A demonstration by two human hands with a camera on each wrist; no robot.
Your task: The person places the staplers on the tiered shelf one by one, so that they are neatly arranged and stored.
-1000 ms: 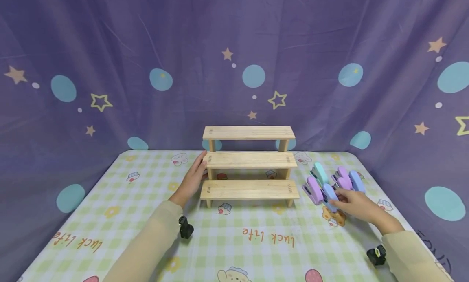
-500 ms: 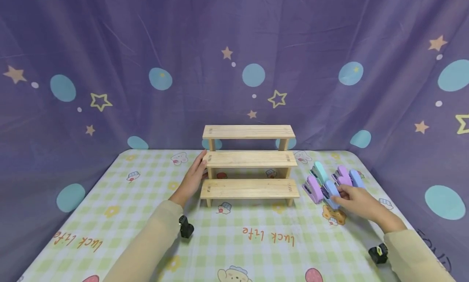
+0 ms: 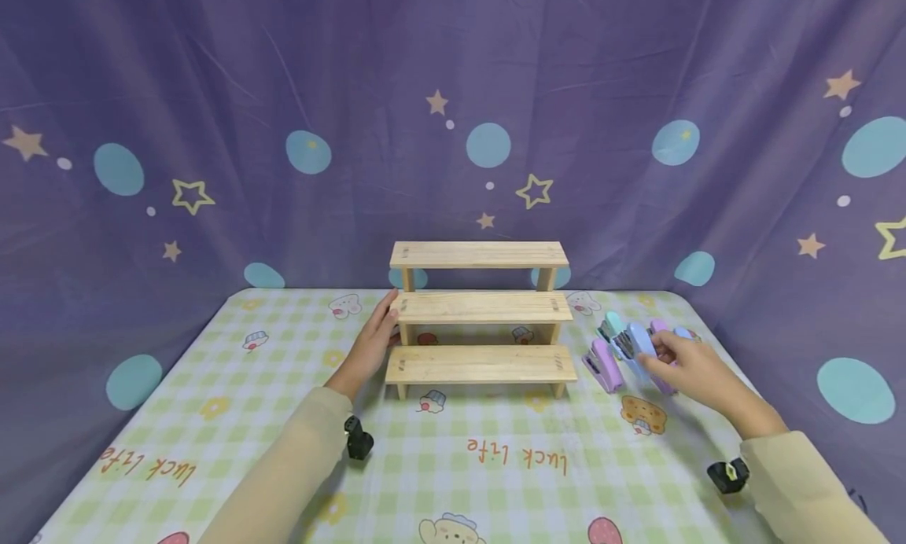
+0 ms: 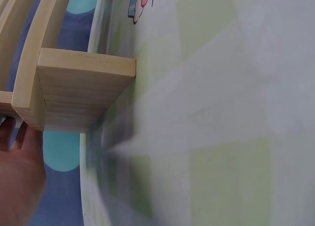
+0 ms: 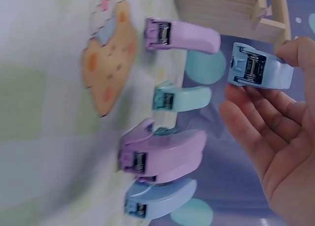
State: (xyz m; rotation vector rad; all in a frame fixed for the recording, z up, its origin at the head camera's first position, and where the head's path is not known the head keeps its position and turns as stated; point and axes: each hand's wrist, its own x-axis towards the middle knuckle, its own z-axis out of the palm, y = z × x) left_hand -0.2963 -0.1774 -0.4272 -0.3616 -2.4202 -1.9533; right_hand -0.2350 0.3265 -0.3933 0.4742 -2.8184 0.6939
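A three-tier wooden shelf (image 3: 481,365) stands mid-table. My left hand (image 3: 368,351) lies against its left side with fingers extended; the left wrist view shows the fingertips at the wood (image 4: 29,108). My right hand (image 3: 690,371) pinches a blue stapler (image 3: 640,343) between thumb and fingers, and the right wrist view shows that stapler (image 5: 261,68) held off the cloth. Beside it on the table are a purple stapler (image 3: 605,367), a teal stapler (image 5: 184,99), purple staplers (image 5: 167,154) close together and another blue stapler (image 5: 160,200).
A green-and-white checked cloth (image 3: 269,402) with printed figures covers the table. Behind it hangs a purple curtain (image 3: 396,174) with stars and blue dots. Small black devices (image 3: 359,440) are near both wrists.
The blue stapler in my right hand has risen off the cloth and moved slightly toward the back, its base now facing left. My left hand has stayed at the shelf.
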